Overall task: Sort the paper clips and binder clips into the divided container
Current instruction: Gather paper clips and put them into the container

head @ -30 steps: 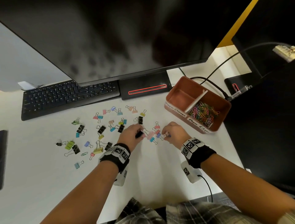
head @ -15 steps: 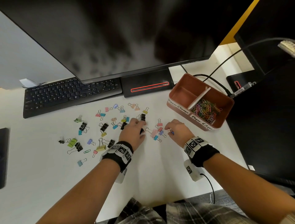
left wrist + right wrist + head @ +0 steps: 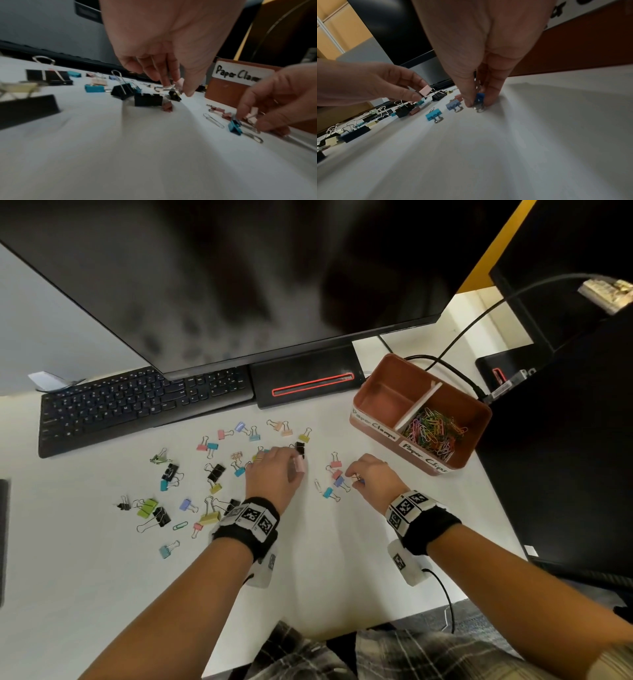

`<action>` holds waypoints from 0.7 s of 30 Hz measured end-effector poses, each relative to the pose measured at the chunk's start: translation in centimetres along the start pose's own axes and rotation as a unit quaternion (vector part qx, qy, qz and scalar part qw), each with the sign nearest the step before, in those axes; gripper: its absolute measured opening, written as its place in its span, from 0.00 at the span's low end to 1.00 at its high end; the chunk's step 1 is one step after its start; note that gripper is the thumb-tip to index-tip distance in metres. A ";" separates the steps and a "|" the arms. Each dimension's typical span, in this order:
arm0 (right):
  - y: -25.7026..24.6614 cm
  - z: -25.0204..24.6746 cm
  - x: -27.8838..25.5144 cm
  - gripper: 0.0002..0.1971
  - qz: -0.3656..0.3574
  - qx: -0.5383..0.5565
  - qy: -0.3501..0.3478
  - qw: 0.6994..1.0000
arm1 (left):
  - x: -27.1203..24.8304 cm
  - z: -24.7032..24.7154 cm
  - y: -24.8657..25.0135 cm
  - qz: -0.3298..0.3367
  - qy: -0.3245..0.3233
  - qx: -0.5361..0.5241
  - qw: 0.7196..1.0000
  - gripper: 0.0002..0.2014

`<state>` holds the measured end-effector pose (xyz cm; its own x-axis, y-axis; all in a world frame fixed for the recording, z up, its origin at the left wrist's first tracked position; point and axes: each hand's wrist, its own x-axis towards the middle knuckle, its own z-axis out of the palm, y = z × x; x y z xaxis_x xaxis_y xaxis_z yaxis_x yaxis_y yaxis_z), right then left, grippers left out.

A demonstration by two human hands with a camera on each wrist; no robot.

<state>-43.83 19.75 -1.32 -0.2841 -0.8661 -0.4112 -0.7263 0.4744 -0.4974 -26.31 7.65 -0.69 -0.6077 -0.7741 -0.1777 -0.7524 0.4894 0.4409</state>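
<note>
Binder clips of many colours lie scattered on the white desk (image 3: 308,559). My left hand (image 3: 294,463) pinches a pink binder clip (image 3: 299,464) (image 3: 425,90) just above the desk, beside a small black binder clip (image 3: 300,447) (image 3: 175,95). My right hand (image 3: 356,477) is down on the desk, its fingertips pinching a dark blue binder clip (image 3: 479,98). The brown divided container (image 3: 376,371) stands to the right. Its right compartment holds coloured paper clips (image 3: 433,433); its left one, labelled Paper Clamps (image 3: 238,73), shows only bare floor.
A silver paper clip (image 3: 318,485) lies between my hands and a green one (image 3: 180,525) at the left. A black keyboard (image 3: 137,405), a monitor (image 3: 239,285) and its base stand behind the clips. Cables (image 3: 455,371) run behind the container.
My left hand has shifted a little away from me and now a pink clip shows at its fingertips. The right hand has stayed low by the same clips.
</note>
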 end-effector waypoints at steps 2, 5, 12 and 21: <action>0.0 0.0 0.0 0.13 -0.001 0.002 0.001 1.000 | -0.4 -0.2 -0.7 -0.018 0.025 -0.025 0.999 0.22; 0.0 0.1 0.0 0.13 0.000 0.008 0.004 1.000 | -1.2 0.0 -0.4 0.043 0.007 -0.004 0.999 0.17; 0.9 -0.4 -0.3 0.16 -0.006 0.006 0.002 1.000 | -0.8 1.6 1.3 0.106 -0.115 0.105 0.982 0.08; 2.3 -1.2 -1.1 0.18 -0.009 -0.006 0.004 1.000 | 1.6 -1.2 6.3 0.145 -0.072 0.013 0.987 0.04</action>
<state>-45.93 21.56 -1.11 -0.2762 -0.8755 -0.3965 -0.7389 0.4572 -0.4950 -31.78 8.98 2.90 -0.8272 -0.5350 -0.1718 -0.5462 0.6936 0.4697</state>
